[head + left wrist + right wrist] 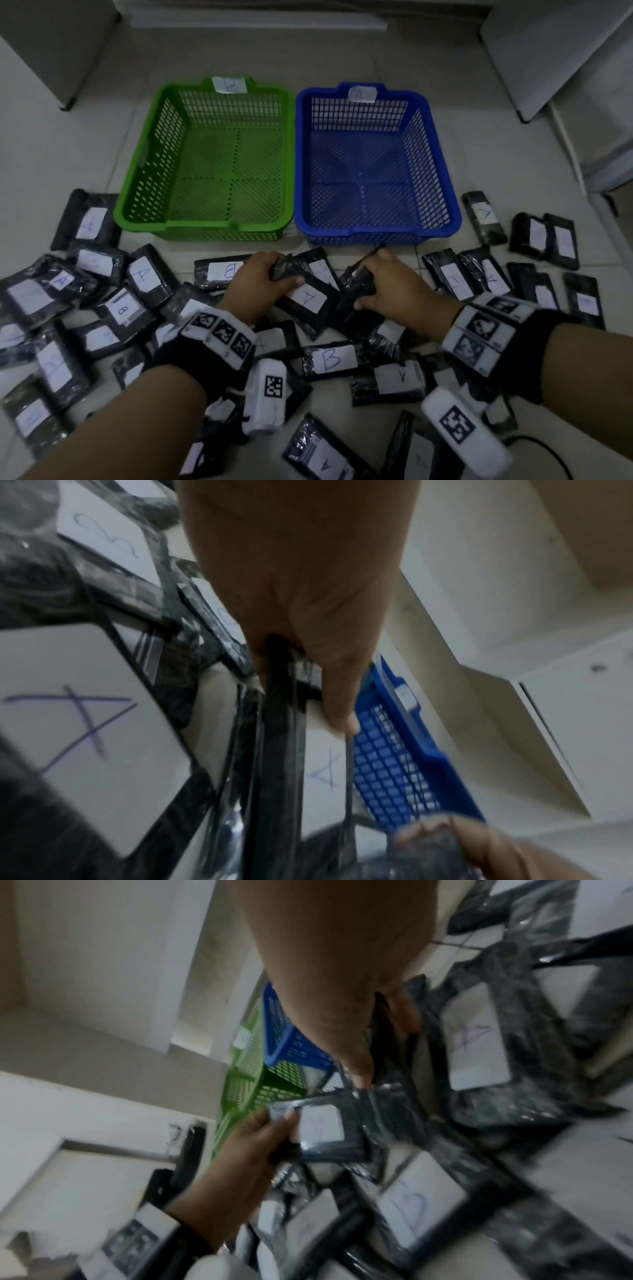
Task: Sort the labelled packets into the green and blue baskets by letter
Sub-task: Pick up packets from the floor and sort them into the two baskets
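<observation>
— Both hands are seen low over the pile on the tiled floor (479,164). The left hand (262,284) is clamped on a black packet (308,294), thumb laid across its white label, where an A is written.

— And from the left wrist that packet (284,750) is shown edge-on, a thin dark slab pinched between thumb and fingers (339,710), which the head view cannot show.

— The right hand (394,291) is closed around a second packet (359,284), crumpled glossy film, its letter hidden in the head view.

— In the right wrist view the pinch is confirmed, fingers (359,1066) on shiny wrinkled plastic; the letter cannot be told there either.

— Just beyond the hands, the green basket (137,192) and the blue basket (442,178) are set side by side, touching, both of perforated lattice plastic. A paper tag is fixed to each far rim, the writing too blurred to be sure of.

— Scattered packets (329,361) are spread left, right and near, flat black rectangles in clear crinkled wrap, marked A or B in blue ink.
</observation>
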`<state>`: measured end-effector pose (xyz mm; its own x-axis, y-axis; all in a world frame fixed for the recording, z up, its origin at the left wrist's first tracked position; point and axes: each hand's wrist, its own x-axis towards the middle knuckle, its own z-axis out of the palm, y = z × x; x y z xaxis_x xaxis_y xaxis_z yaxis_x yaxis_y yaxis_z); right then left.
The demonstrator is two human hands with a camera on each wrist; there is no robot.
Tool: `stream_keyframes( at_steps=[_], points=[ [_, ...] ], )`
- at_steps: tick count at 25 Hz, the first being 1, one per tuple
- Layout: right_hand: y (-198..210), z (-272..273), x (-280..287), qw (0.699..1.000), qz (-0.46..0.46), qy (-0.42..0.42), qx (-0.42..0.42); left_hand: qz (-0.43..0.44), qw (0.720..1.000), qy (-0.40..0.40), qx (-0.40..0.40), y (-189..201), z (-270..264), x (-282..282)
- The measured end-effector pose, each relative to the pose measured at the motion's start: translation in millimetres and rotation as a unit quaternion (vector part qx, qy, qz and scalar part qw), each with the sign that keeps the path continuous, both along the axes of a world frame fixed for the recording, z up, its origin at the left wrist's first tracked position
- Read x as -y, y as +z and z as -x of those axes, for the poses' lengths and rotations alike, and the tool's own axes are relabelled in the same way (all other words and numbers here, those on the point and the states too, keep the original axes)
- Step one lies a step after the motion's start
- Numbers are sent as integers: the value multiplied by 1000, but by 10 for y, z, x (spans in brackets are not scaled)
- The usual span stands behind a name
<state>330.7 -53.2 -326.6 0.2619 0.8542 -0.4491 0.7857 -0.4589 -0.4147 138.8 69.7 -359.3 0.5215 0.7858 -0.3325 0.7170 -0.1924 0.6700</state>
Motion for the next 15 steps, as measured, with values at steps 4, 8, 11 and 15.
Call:
stream_keyframes(
  at_steps=[4, 8, 11, 15],
  points=[
    [451, -107, -142, 987, 11, -30, -160, 157, 982, 45, 99, 162, 109, -86],
    [890, -191, -173, 949, -63, -49, -304, 101, 983, 33, 151, 425, 112, -197],
    [957, -275, -188, 900, -169, -114, -385, 96, 961, 89, 244, 554, 68, -325],
    [846, -377, -275, 856, -262, -176, -408, 101, 919, 176, 339, 661, -12, -372]
  ],
)
